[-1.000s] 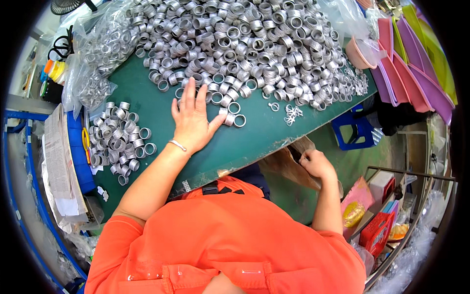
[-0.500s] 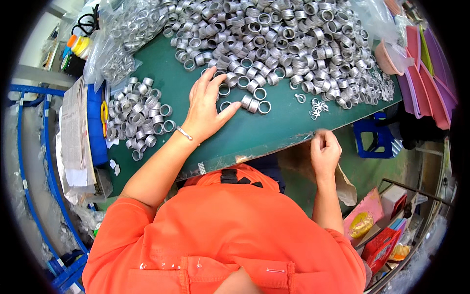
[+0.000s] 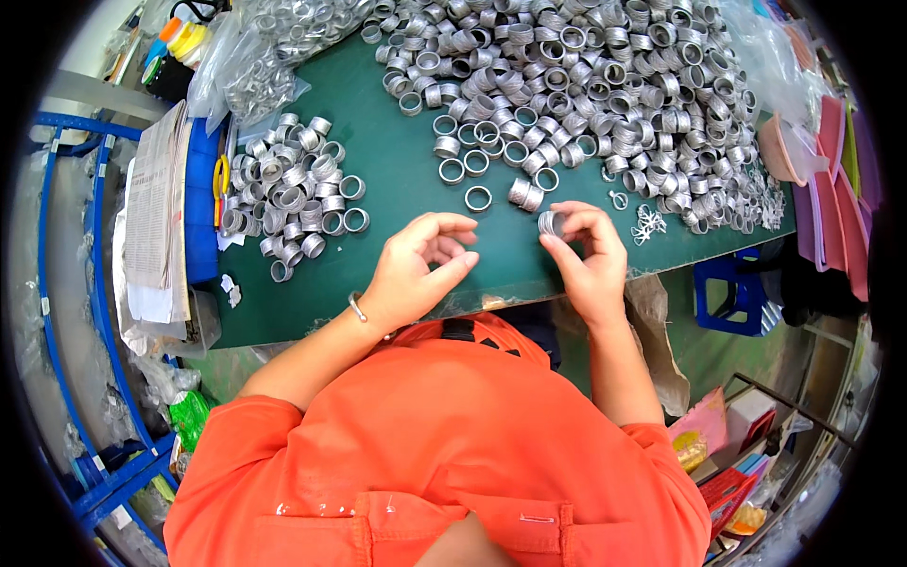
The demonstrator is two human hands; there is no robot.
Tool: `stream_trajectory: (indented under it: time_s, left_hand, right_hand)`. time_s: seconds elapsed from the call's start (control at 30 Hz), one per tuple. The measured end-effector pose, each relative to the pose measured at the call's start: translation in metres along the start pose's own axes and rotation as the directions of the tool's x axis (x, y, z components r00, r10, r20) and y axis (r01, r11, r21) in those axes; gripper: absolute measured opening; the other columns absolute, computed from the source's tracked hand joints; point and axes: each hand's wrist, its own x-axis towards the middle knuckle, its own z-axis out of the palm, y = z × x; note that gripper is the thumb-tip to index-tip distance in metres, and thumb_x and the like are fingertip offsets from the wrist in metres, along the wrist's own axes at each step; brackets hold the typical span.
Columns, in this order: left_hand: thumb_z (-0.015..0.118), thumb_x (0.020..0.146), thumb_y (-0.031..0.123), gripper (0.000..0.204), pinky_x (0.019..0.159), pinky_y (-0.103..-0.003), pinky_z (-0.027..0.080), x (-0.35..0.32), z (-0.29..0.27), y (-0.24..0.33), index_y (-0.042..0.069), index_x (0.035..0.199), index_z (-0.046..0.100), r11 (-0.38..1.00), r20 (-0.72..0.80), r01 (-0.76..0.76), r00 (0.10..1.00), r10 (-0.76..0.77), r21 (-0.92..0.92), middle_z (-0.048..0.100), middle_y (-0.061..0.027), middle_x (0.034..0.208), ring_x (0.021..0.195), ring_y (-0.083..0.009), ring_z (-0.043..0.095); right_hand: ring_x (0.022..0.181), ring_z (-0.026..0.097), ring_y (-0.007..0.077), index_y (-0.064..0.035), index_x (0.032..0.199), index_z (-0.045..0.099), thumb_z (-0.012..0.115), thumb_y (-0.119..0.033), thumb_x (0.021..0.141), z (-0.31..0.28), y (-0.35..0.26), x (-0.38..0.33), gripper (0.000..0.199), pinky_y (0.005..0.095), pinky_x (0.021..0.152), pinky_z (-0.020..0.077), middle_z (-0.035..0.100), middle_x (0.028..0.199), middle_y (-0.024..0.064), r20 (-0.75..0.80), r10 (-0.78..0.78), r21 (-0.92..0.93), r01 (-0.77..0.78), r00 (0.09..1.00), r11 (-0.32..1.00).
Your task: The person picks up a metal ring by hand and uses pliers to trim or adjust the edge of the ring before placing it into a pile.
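A grey metal ring with a ribbed outer side is pinched between the thumb and fingers of my right hand, just above the front part of the green table. My left hand hovers to its left, fingers curved and thumb apart, with nothing visible between them. Beyond my hands a single ring lies flat on the table. A joined-looking pair of rings lies on its side near it. The large heap of rings spreads across the back, and a smaller pile of rings sits at the left.
Small silvery pieces lie near the front edge, right of my right hand. A clear plastic bag of metal parts rests at the back left, by a blue bin. A blue stool stands below the table's right side.
My left hand has drawn back from the rings toward me. My right hand has come from the table edge up over the table and now holds a ring. Several nearby rings lie spread differently.
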Motion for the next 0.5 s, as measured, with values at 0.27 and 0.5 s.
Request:
stream_trajectory:
  time_s: [0.27,0.5]
  left_hand:
    - [0.068,0.079,-0.004,0.045,0.09,-0.032,0.051,0.008,0.015,0.007,-0.002,0.119,0.047,0.908,0.12,0.06,0.993,-0.01,-0.414,0.059,-0.0135,0.109,0.1,-0.0193,0.062]
    - [0.073,0.076,-0.003,0.048,0.085,-0.03,0.051,0.005,0.016,0.008,-0.001,0.116,0.047,0.98,0.028,-0.151,0.987,0.155,-0.132,0.061,-0.013,0.107,0.095,-0.0175,0.062]
  right_hand:
    - [0.111,0.055,0.0233,-0.0056,0.108,0.039,0.059,0.016,0.078,0.031,-0.017,-0.023,0.042,0.0337,0.093,0.0454,0.054,0.119,0.0196,0.143,-0.118,0.503,0.031,0.983,0.864]
    - [0.096,0.058,0.0175,-0.0035,0.112,0.043,0.05,0.001,0.091,0.033,-0.017,-0.025,0.022,0.0299,0.084,0.048,0.057,0.103,0.011,0.071,0.128,0.539,-0.146,0.989,0.83]
